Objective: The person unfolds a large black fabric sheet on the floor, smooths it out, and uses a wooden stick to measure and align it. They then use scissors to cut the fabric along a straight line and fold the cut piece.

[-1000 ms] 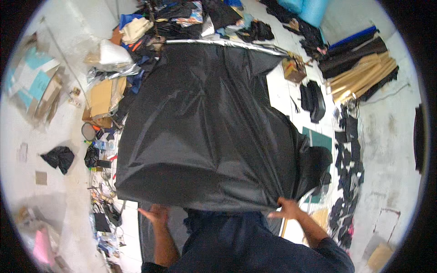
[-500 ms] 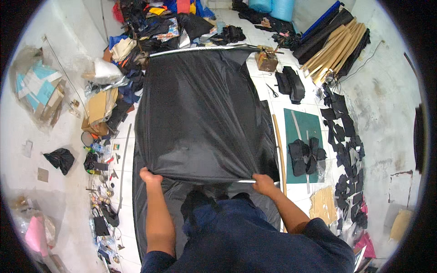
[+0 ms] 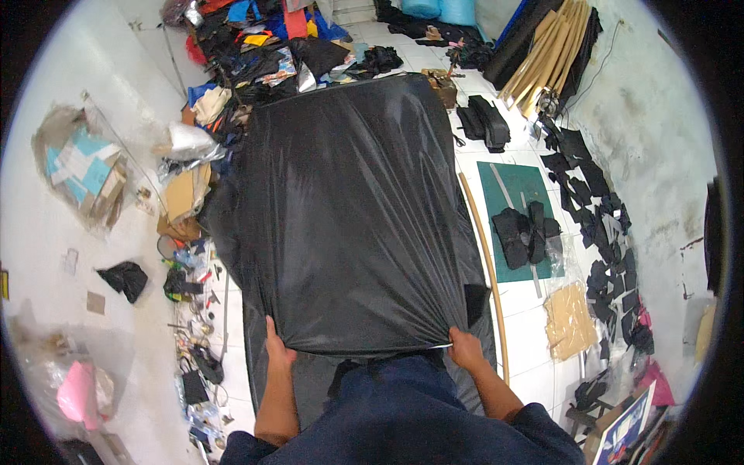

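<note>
A wide sheet of black, slightly shiny fabric [image 3: 349,217] stretches away from me over the floor, with creases fanning out from both near corners. My left hand [image 3: 279,345] is closed on its near left corner, the thumb pointing up along the edge. At the near right corner my right hand [image 3: 466,349] grips the same edge, where a short white strip shows beside the fingers. Between my hands the edge is drawn taut close to my body. More black fabric lies beneath the sheet and shows along its sides.
Right of the fabric lie a long wooden pole [image 3: 484,263] and a green cutting mat [image 3: 511,225] with black pieces and a metal ruler on it. Brown rolls [image 3: 546,54] lean at the far right. Heaped scraps [image 3: 287,54] fill the far left; small tools line the left wall.
Both hands have come nearer my body, pulling the fabric's near edge with them. The far edge has lifted and shifted, and the sheet now covers the white strip at the far end.
</note>
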Available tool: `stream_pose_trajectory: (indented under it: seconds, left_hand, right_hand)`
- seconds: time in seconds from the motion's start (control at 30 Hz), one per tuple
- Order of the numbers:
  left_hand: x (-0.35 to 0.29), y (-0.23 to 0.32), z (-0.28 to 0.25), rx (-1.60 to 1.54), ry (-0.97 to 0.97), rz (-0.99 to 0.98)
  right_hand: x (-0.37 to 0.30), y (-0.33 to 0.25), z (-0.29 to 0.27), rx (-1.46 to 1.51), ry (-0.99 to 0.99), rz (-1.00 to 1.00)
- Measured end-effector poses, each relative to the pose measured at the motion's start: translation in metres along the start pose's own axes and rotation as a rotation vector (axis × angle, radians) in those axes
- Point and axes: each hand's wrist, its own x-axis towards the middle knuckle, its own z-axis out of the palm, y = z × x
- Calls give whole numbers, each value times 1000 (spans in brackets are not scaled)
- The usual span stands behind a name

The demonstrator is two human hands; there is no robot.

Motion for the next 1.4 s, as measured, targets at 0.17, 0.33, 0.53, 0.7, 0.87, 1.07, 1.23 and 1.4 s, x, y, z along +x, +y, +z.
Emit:
stream_pose_trajectory:
  seconds: [0.17,0.33,0.53,0.7,0.87,1.07,1.23,1.4]
  left_hand:
    - [-5,8,22,-146,-141,126]
    - [-12,28,50,-306,-141,190]
    - [-35,78,53,-200,-88,287]
    - [-64,48,-3,-143,-80,198]
    - [-130,-61,-124,-156,43,130]
    - [-225,-129,-176,-183,219,51]
    - [-260,-194,-231,-224,228,128]
    - [-236,-166,-177,-353,571,247]
  right_hand:
    - [-5,-15,-32,-58,484,-74]
    - [56,-10,-79,568,721,-345]
    - [66,-98,-122,98,531,-278]
    - [3,-85,-84,-280,93,-141]
    - [-111,-16,3,-353,2,-118]
    - [-225,24,38,-299,-42,-53]
    - [-260,78,62,-335,-216,-97]
    - [-226,93,33,-277,-105,-308]
